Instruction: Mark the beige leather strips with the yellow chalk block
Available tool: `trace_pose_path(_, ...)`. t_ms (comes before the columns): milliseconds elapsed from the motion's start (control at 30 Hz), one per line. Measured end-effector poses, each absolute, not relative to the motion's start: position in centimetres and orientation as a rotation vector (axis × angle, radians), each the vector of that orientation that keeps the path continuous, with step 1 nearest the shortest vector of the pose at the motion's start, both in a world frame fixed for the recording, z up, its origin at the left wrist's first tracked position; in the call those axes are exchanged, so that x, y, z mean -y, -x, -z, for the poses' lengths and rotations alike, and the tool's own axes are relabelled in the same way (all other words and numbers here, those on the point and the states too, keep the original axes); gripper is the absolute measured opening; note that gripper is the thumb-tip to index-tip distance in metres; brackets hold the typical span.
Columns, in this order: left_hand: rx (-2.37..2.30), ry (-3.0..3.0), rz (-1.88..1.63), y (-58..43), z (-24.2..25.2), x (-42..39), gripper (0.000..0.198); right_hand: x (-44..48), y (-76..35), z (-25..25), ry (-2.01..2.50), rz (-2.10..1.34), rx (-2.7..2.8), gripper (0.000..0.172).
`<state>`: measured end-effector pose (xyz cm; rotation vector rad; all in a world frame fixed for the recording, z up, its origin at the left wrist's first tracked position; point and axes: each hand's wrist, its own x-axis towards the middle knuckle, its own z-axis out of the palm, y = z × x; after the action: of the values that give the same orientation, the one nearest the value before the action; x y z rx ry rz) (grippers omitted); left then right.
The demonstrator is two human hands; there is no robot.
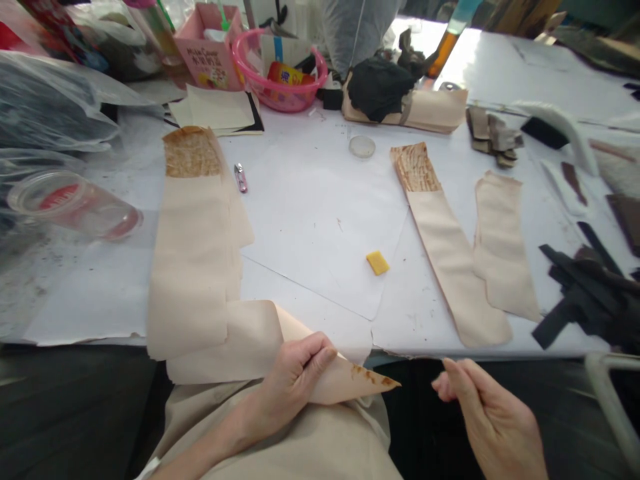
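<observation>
My left hand is closed on a beige leather-like piece at the table's near edge; the piece's brown glue-stained tip points right, over my lap. My right hand hovers a little to the right of that tip, fingers loosely curled, holding nothing that I can see. A stack of similar beige pieces with a brown-stained top lies on the white table just above my left hand. A small yellow block sits on the table between the hands and further back.
Two more beige strips lie at the right, with dark strips beyond them. A clear plastic cup lies at the left. A pink basket, a pink box, a small round lid and a pink clipper are further back.
</observation>
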<state>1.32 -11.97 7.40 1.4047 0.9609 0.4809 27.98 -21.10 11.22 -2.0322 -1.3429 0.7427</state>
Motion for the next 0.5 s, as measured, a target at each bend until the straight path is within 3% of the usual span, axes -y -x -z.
trace_pose_path(33,-0.96,-1.414,-0.486,-1.3,-7.4,12.0,0.04,20.8,-27.6,-11.1,2.01,-0.723,1.39,0.014)
trace_pose_path(133,-0.947,-1.444,-0.504,-1.4,-7.4,12.0,0.038,19.4,-25.8,-10.8,1.889,-0.854,1.53,0.043)
trace_pose_path(200,-0.922,-1.453,-0.513,-1.5,-7.5,12.1,0.036,18.2,-24.1,-10.7,1.849,-0.986,1.602,0.033)
trace_pose_path(267,-0.903,-1.448,-0.521,-1.6,-7.7,12.0,0.032,17.2,-22.3,-10.5,1.827,-1.07,1.69,0.01)
trace_pose_path(367,-0.904,-1.471,-0.531,-1.6,-7.9,11.9,0.029,16.5,-20.1,-10.4,1.801,-1.188,1.708,0.022)
trace_pose_path(500,-0.891,-1.574,-0.507,-1.1,-8.3,11.5,0.028,16.7,-19.1,-10.4,1.772,-1.43,1.505,0.023)
